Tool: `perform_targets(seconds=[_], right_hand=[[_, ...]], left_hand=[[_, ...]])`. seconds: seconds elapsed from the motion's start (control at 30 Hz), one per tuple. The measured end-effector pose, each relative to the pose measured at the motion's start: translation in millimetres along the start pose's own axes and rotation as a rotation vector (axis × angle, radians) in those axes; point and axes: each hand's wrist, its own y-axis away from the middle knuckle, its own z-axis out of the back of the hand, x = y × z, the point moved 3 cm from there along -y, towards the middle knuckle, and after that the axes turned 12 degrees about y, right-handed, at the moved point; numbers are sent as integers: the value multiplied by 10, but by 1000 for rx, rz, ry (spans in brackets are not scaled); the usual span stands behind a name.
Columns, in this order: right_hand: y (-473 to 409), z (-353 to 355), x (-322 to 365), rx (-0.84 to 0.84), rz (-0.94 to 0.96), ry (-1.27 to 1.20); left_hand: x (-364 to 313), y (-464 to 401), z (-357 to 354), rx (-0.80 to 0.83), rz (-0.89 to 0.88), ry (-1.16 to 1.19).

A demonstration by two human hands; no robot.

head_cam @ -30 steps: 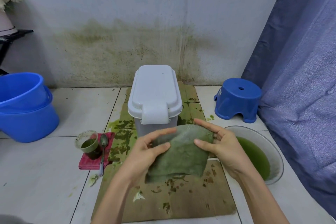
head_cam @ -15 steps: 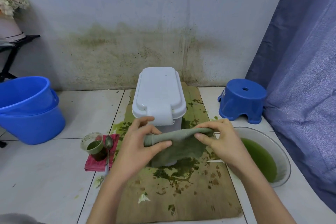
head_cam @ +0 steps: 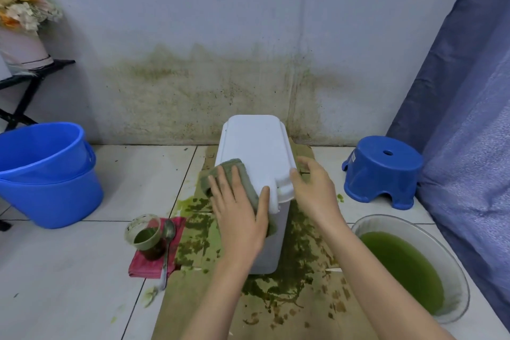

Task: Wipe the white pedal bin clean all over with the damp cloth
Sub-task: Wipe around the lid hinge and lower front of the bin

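The white tiled floor (head_cam: 69, 270) fills the lower frame, with a green-stained cardboard sheet (head_cam: 303, 298) at centre where my white pedal bin (head_cam: 256, 146) stands. At left sit stacked blue buckets (head_cam: 49, 174) and a red cloth (head_cam: 154, 262); at right a blue stool (head_cam: 383, 168) and a basin (head_cam: 452, 279) of green water.

Two bare forearms in frame, no sleeves visible. Left hand (head_cam: 239, 215) and right hand (head_cam: 314, 190): no gloves, rings or watch.
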Motion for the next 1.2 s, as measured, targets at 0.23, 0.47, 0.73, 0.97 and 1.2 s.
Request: perform_targets(seconds=[0.23,0.47,0.73,0.97,1.2], right_hand=[[-371,-535,74,32,-73,-33],[-399,-641,-89,-41,-108,-30],[-461,-635,-180,47,-66,-131],[-466,-643,-227,66,-29,-167],[-455,-649,-281,103,-64,-353]], left_hand=[[194,-987,142,179,-10,113],[-144,-466,61,375,-366,-143],[63,-1482,-98,503,-17,-382],[-158,-2083,-841,709,-240,-459],[-274,-1047,-349,604,-161,-251]])
